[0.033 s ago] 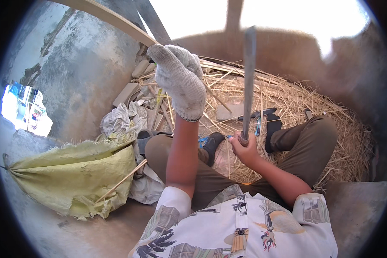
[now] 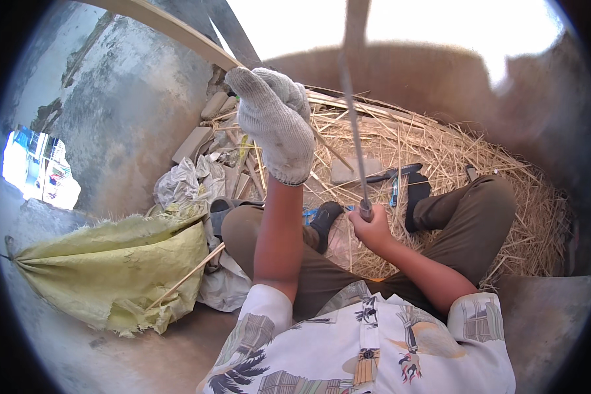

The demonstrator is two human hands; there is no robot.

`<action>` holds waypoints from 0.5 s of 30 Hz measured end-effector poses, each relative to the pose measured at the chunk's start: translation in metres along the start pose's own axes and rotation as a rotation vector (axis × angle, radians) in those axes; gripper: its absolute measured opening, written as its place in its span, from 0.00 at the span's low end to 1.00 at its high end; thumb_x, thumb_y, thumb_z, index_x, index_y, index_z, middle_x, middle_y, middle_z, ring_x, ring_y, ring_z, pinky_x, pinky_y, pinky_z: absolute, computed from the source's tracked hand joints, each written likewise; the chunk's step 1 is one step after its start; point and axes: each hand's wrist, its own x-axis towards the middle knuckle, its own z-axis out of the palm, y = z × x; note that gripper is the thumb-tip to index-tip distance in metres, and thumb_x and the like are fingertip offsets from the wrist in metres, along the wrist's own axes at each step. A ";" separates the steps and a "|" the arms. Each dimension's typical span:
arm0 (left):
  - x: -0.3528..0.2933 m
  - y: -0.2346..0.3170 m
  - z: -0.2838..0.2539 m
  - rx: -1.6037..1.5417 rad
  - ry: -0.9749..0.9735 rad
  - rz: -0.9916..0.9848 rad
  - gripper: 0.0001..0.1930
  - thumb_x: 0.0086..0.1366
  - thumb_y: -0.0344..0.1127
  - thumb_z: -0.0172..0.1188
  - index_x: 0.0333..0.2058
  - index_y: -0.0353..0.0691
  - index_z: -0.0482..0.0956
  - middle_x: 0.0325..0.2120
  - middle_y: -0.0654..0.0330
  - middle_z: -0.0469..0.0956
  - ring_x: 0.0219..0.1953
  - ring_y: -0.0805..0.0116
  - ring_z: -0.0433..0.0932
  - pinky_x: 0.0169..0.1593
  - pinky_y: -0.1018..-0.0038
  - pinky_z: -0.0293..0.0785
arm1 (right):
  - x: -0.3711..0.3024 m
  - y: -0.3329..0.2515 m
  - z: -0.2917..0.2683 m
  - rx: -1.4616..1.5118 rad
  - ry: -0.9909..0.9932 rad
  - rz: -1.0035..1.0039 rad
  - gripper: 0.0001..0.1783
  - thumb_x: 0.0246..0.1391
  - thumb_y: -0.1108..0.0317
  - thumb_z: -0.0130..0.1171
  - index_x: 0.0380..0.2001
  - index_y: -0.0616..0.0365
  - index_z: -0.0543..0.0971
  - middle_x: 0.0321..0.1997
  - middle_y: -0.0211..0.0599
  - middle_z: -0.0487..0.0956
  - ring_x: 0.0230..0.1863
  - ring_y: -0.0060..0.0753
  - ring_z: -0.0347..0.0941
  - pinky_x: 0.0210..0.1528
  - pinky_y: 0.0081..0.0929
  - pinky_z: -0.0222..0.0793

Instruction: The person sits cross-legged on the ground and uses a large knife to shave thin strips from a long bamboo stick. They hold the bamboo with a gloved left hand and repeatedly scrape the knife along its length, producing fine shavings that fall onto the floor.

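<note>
My left hand (image 2: 274, 125), in a pale knitted work glove, is closed round a long split bamboo strip (image 2: 177, 33). The strip runs up to the upper left, and a thin end comes out below the glove towards the floor. My bare right hand (image 2: 374, 231) grips the handle of a long knife (image 2: 354, 128) between my bent knees. Its blade stands nearly upright, leaning slightly left, and shows almost edge-on. Blade and strip are apart. The palm side of each grip is hidden.
Bamboo shavings (image 2: 505, 210) heap ahead and to the right. A brick (image 2: 356, 171) and a dark tool (image 2: 391, 173) lie among them. At left are a yellowish woven sack (image 2: 118, 269), pale crumpled cloth (image 2: 197, 180) and a rough wall (image 2: 138, 85).
The knife has tilted left in my right hand, its blade turning from its broader side to nearly edge-on. My left hand and the bamboo strip look unmoved.
</note>
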 end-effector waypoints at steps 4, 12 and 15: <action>0.012 -0.009 -0.018 -0.090 0.005 -0.030 0.35 0.66 0.76 0.40 0.17 0.51 0.53 0.11 0.72 0.49 0.12 0.79 0.47 0.14 0.76 0.44 | 0.008 -0.008 -0.001 -0.041 -0.006 0.334 0.15 0.53 0.69 0.59 0.16 0.57 0.68 0.07 0.32 0.64 0.05 0.26 0.58 0.09 0.28 0.54; 0.016 -0.008 -0.017 -0.006 0.125 0.044 0.35 0.66 0.76 0.40 0.17 0.50 0.55 0.11 0.72 0.50 0.11 0.79 0.49 0.12 0.77 0.47 | -0.009 -0.038 -0.003 0.297 -0.158 0.432 0.16 0.51 0.69 0.59 0.15 0.53 0.65 0.10 0.28 0.63 0.06 0.23 0.57 0.11 0.28 0.57; 0.011 -0.007 -0.008 0.054 0.120 0.058 0.35 0.66 0.75 0.41 0.17 0.49 0.55 0.12 0.71 0.51 0.11 0.79 0.50 0.12 0.77 0.48 | -0.005 -0.043 -0.008 0.486 -0.325 0.589 0.16 0.50 0.68 0.59 0.15 0.52 0.64 0.09 0.28 0.62 0.07 0.23 0.58 0.12 0.28 0.57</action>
